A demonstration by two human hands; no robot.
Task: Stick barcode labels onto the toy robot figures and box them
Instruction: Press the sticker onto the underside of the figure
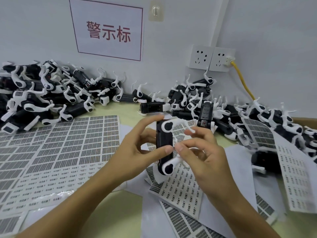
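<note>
Both hands hold one toy robot figure (163, 145) above the worktop's (120, 208) middle: left hand (137, 152) grips its black body, right hand (202, 152) pinches at its side (label not discernible). Label sheets (60, 148) lie beneath.

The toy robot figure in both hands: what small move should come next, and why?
Probably press the small label flat with the right hand. Its fingertips pinch at the side of the toy robot figure, which the left hand holds upright above the label sheets; the label itself is blurred.
</note>
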